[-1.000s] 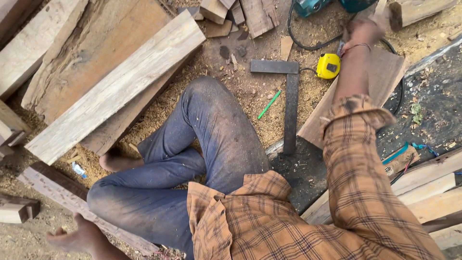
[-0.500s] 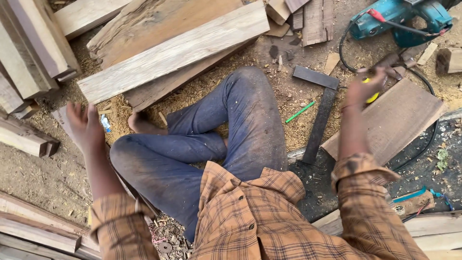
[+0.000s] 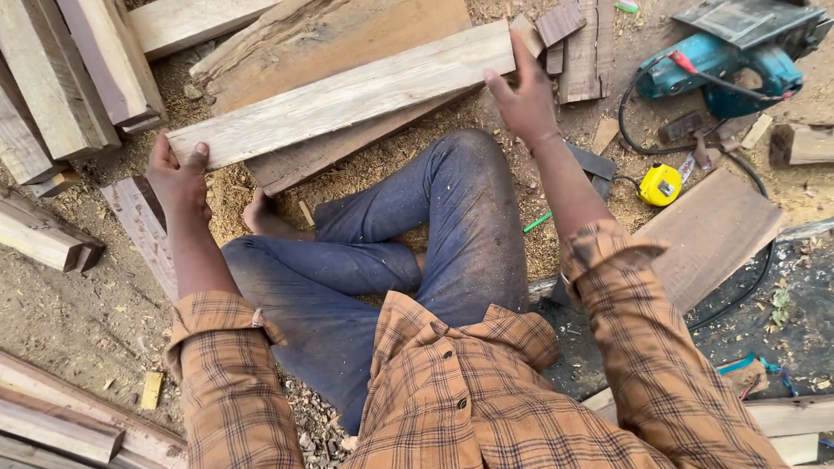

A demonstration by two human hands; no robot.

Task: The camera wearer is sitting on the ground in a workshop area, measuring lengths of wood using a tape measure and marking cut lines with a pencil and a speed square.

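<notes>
Left hand [image 3: 180,176] and right hand [image 3: 526,97] each clamp one end of the plank [image 3: 347,94] (pale, sawdust below); tape measure [image 3: 660,184] right of the grip.

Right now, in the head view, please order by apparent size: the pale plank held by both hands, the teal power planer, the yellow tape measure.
1. Pale plank, clearly the largest.
2. Teal power planer.
3. Yellow tape measure, the smallest.

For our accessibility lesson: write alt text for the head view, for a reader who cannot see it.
A seated person grips a pale plank at both ends, left hand and right hand, above their jeans-clad legs. Sawdust, stacked timber, a yellow tape measure and a teal power tool lie around.
</notes>
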